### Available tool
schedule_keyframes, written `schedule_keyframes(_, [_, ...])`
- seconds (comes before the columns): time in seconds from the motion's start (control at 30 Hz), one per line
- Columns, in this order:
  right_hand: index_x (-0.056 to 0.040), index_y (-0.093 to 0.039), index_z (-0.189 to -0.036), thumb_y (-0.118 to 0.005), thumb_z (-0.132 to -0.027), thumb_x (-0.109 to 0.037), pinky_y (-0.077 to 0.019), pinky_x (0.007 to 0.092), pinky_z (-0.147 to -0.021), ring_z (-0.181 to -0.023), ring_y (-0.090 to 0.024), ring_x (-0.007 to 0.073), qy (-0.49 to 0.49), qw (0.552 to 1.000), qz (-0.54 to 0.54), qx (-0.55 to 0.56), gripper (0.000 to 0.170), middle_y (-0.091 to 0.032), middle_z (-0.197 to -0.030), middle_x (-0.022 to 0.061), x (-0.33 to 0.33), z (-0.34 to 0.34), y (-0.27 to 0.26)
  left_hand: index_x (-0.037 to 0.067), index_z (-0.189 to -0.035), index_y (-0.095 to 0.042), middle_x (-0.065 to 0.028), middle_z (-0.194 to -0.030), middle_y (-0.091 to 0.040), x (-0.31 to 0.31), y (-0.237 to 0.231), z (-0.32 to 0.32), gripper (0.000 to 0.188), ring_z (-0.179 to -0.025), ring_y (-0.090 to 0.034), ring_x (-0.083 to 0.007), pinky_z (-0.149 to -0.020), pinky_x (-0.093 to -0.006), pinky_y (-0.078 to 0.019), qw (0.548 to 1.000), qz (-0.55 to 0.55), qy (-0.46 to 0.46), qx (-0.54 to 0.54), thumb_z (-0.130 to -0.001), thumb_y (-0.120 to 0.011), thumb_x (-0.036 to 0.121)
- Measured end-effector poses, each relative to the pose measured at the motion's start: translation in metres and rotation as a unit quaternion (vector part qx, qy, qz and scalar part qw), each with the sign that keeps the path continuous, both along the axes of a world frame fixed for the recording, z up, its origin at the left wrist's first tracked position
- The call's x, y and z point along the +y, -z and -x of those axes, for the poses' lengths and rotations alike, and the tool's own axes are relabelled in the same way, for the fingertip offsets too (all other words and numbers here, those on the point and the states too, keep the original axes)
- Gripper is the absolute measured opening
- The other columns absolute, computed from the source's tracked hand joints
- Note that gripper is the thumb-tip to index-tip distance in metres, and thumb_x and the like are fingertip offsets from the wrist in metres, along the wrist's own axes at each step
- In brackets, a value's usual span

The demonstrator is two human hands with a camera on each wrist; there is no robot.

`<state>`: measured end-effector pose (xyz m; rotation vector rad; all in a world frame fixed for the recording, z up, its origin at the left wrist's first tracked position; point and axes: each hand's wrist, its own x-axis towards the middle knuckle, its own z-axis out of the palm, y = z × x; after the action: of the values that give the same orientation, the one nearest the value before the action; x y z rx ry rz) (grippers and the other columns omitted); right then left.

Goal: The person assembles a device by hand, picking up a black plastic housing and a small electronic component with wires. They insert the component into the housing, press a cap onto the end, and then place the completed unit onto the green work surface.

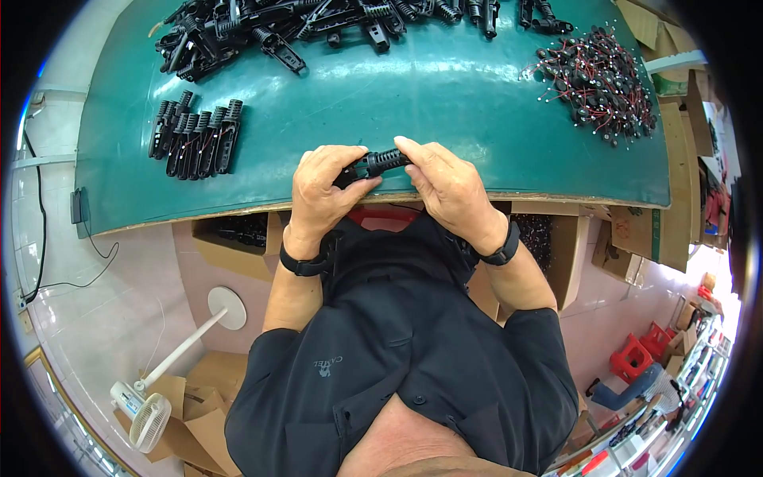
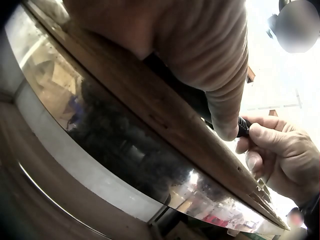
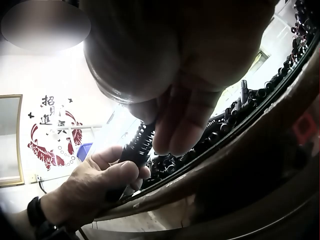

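Observation:
Above the table's front edge, both hands hold a black plastic handle part with a ribbed, spring-like end. My left hand grips its wider body between thumb and fingers, which hides much of that end. With thumb and fingertips, my right hand pinches the tip of the ribbed end. In the right wrist view the slotted ribs show between the two hands. Only a short piece of the ribbing appears in the left wrist view, beside the left fingers.
The green table bears a heap of black parts along its far side. Several similar parts lie in rows at left. A pile of small round pieces with red wires sits at right. Cardboard boxes stand under the front edge.

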<state>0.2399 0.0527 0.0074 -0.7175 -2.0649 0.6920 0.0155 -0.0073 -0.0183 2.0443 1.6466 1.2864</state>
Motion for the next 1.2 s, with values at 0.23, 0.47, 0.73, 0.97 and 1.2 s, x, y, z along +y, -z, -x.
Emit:
schedule_keyframes(0.23, [-0.0025, -0.069, -0.13, -0.08, -0.09, -0.001, -0.0535, 0.0364, -0.065, -0.072, -0.066, 0.0274, -0.02, 0.999, 0.024, -0.02, 0.042, -0.07, -0.09, 0.0136, 0.002, -0.008, 0.006, 0.008, -0.111, -0.077, -0.0101, -0.102, -0.078, 0.001, -0.001, 0.0, 0.049, -0.091, -0.072, -0.0286, -0.082, -0.0375, -0.055, 1.0, 0.003, 0.009, -0.001, -0.066, -0.097, 0.011])
schedule_keyframes(0.47, [-0.0031, -0.072, -0.126, -0.084, -0.087, -0.005, -0.0525, 0.0333, -0.063, -0.071, -0.067, 0.0217, -0.012, 0.998, 0.055, -0.01, 0.041, -0.071, -0.091, 0.0121, 0.007, -0.011, 0.011, 0.007, -0.111, -0.077, -0.0108, -0.101, -0.078, 0.001, -0.005, 0.001, 0.049, -0.091, -0.073, -0.0282, -0.081, -0.0374, -0.0552, 1.0, 0.012, 0.024, 0.005, -0.065, -0.096, 0.011])
schedule_keyframes(0.73, [-0.0039, -0.072, -0.128, -0.084, -0.087, -0.006, -0.0538, 0.0314, -0.065, -0.073, -0.068, 0.0193, -0.038, 0.994, 0.105, -0.019, 0.043, -0.074, -0.095, 0.0117, 0.012, -0.012, 0.016, 0.007, -0.111, -0.078, -0.0101, -0.099, -0.077, 0.001, -0.005, 0.001, 0.049, -0.089, -0.073, -0.0268, -0.079, -0.0365, -0.0553, 0.999, 0.021, 0.038, 0.013, -0.066, -0.096, 0.011])
schedule_keyframes(0.97, [-0.001, -0.063, -0.141, -0.079, -0.092, -0.003, -0.0592, 0.0332, -0.077, -0.087, -0.074, 0.0242, 0.008, 0.998, 0.054, 0.002, 0.051, -0.074, -0.117, 0.0174, -0.006, 0.004, 0.023, 0.005, -0.113, -0.078, -0.0102, -0.096, -0.076, -0.001, -0.003, 0.0, 0.049, -0.084, -0.072, -0.0247, -0.075, -0.0344, -0.0563, 0.999, 0.031, 0.02, 0.007, -0.067, -0.095, 0.01])
schedule_keyframes(1.2, [0.0042, -0.035, -0.162, -0.073, -0.096, -0.003, -0.0611, 0.0355, -0.089, -0.116, -0.071, 0.0327, 0.001, 0.988, 0.147, 0.038, 0.076, -0.053, -0.156, 0.0248, -0.028, 0.017, 0.023, 0.003, -0.112, -0.078, -0.0107, -0.093, -0.075, 0.0, -0.003, 0.0, 0.045, -0.078, -0.071, -0.022, -0.07, -0.0319, -0.0565, 0.999, 0.03, 0.001, -0.028, -0.069, -0.094, 0.008])
